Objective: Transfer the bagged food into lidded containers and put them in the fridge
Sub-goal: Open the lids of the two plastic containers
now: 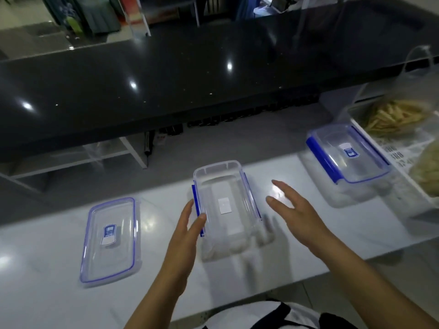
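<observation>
In the middle of the frame, a clear plastic box with blue side clips (226, 205) sits open on the shiny white surface (47, 269). It has no lid on, so food can go in from the top. The box is see-through and smooth, with round corners and a small white sticker on its bottom.

The left hand (184, 241) is beside the box's left side, and its thumb touches the blue clip there. Its grip is loose, with straight fingers that hold nothing. The right hand (294, 211) is just to the right of the box and does not touch it. Its fingers are spread wide, so this grip is open too. I think both hands are there to set the box straight.

The flat clear lid with a blue edge (110, 238) lies at the lower left, out of the way for now. A second clear box with its lid on (348, 157) waits at the right.

The food is at the far right edge: a thin clear plastic bag of pale yellow sticks (394, 117), soft and crinkly. Below it lies another bag of pale food (427, 172), partly cut off. Nothing is in the open box yet.
</observation>
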The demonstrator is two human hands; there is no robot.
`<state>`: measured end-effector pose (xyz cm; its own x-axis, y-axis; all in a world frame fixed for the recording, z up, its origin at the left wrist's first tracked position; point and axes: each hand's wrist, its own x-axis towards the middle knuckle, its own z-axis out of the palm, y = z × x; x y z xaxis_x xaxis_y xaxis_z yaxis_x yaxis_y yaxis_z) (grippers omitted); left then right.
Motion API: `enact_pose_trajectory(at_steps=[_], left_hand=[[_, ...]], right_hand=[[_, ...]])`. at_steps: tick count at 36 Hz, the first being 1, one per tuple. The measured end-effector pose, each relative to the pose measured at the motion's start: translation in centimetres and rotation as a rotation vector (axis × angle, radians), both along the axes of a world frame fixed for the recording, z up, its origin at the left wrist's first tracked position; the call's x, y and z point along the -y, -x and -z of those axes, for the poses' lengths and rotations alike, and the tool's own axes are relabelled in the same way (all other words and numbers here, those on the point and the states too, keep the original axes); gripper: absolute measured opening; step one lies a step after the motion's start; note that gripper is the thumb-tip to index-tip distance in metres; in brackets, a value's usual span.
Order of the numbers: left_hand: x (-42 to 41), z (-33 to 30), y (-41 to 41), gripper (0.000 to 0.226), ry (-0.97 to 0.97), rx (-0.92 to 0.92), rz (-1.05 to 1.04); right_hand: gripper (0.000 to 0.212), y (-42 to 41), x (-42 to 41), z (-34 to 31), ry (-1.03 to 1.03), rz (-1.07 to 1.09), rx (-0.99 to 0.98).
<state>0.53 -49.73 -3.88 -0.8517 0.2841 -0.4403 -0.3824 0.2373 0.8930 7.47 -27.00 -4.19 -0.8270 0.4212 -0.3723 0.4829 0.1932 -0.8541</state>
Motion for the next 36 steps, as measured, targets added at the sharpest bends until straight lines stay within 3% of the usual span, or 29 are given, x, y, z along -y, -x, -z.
enact_pose_trajectory(at_steps=[3,6,11,15,19,22,27,31,34,36], left_hand=[[-1.7,-0.6,-0.6,0.061,0.074,-0.109,0.071],[-4.8,-1.1,-1.7,0.070,0.108,-0.176,0.195],[-11.6,-1.6,-3.9,0.076,0.064,-0.085,0.330],[-16.7,-0.5,-4.7,0.065,0.035,-0.028,0.364],[-20.6,1.7,-4.6,0.052,-0.045,0.087,0.279],[-22.5,3.3,-5.0,0.055,-0.058,0.153,0.227],[-22.1,4.8,-6.6,0.060,-0.094,0.194,0.175],[-20.4,5.5,-7.6,0.067,-0.065,0.227,0.175],[-20.1,5.8,-8.3,0.063,-0.073,0.228,0.189],[-20.2,6.0,-8.5,0.059,-0.088,0.225,0.171]], right_hand=[[0.066,-1.0,-6.0,0.4,-0.496,-0.017,-0.011],[0.073,-1.0,-12.8,1.5,-0.886,-0.073,0.162],[0.082,-0.8,-19.4,4.7,-0.991,-0.244,0.431],[0.087,-2.0,-19.1,6.9,-1.039,-0.248,0.373],[0.078,-3.6,-16.3,5.6,-0.930,-0.248,0.342],[0.084,-5.9,-13.5,4.5,-0.891,-0.294,0.301],[0.076,-10.1,-12.3,3.3,-0.733,-0.350,0.177],[0.051,-12.5,-15.4,3.3,-0.391,0.042,-0.032],[0.040,-13.2,-17.8,3.4,0.020,0.255,-0.012],[0.038,-13.4,-18.6,3.9,0.148,0.305,0.005]])
